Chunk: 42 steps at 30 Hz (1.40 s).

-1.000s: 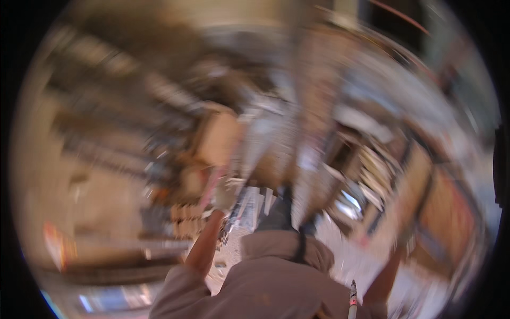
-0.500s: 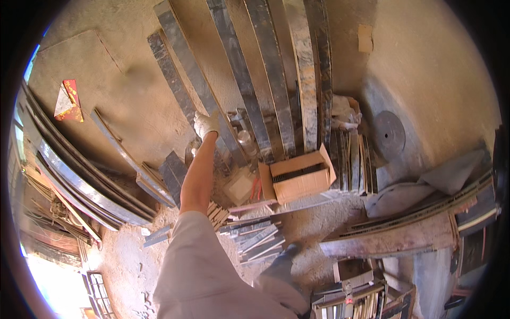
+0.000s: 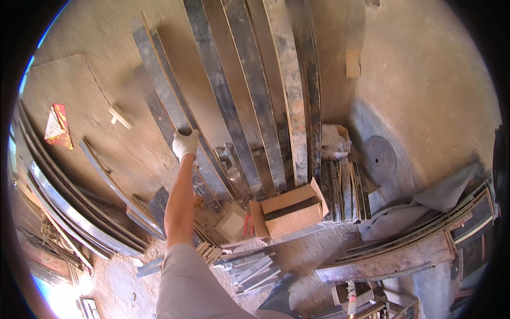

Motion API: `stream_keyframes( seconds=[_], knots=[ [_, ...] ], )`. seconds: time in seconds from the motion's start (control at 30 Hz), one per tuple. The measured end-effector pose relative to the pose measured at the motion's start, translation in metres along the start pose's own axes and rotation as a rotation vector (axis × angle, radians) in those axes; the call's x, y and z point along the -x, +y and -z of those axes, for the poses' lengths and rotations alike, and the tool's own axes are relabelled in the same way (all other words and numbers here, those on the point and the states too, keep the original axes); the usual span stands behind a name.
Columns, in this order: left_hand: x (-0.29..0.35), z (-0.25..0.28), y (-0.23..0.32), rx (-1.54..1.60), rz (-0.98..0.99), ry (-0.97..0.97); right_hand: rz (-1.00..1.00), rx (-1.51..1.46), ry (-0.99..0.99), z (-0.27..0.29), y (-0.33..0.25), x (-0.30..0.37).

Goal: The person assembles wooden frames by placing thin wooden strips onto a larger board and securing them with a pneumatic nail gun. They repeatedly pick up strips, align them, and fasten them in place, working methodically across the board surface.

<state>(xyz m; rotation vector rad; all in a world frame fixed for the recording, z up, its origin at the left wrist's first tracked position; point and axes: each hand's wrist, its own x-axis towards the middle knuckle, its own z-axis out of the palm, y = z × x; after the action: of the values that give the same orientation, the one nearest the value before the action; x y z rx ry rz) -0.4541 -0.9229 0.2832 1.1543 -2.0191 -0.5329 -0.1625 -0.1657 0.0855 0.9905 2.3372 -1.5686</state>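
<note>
My left hand (image 3: pixel 185 144), in a pale work glove, is closed around a long dark plank (image 3: pixel 154 58) that leans against the wall. Its fingers lie at the plank's edges, partly hidden. Close beside the held plank stand another narrow dark plank (image 3: pixel 166 50) and a lower, blurred one (image 3: pixel 155 109). To the right, several long dark planks (image 3: pixel 217 85) lean upright in a row. Below the hand, by the planks' feet, a clear jar-like container (image 3: pixel 234 174) stands. My right hand is out of view.
An open cardboard box (image 3: pixel 295 215) sits right of red-handled pliers (image 3: pixel 248 225). Short wood strips (image 3: pixel 255 274) lie piled on the floor. Curved stacked boards (image 3: pixel 79 207) line the left; a curved bench-like stack (image 3: pixel 393 260) and grey cloth (image 3: pixel 419 207) are at right.
My view has shifted, so the scene sits lower. My left hand has moved onto the wider plank, whose top now stands farther left, with a narrow plank showing at its right.
</note>
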Motion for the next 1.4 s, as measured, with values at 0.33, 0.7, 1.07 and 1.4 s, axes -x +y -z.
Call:
stream_keyframes(
  seconds=[0.33,0.7,1.07,1.4],
  knots=[
    [0.184,0.173,0.190,1.016,-0.881,-0.850,0.461,-0.247,-0.034,0.004,0.014,0.074],
    [0.739,0.279,0.221,1.064,-1.740,-1.700,0.356,-1.342,0.571,0.024,0.013,0.126],
    [0.743,0.269,0.067,0.285,-2.008,-2.131,-0.011,-1.807,1.166,0.231,0.246,0.132],
    [0.810,0.286,0.135,0.988,-1.732,-2.018,-0.050,-1.822,1.269,0.276,0.248,0.140]
  ],
)
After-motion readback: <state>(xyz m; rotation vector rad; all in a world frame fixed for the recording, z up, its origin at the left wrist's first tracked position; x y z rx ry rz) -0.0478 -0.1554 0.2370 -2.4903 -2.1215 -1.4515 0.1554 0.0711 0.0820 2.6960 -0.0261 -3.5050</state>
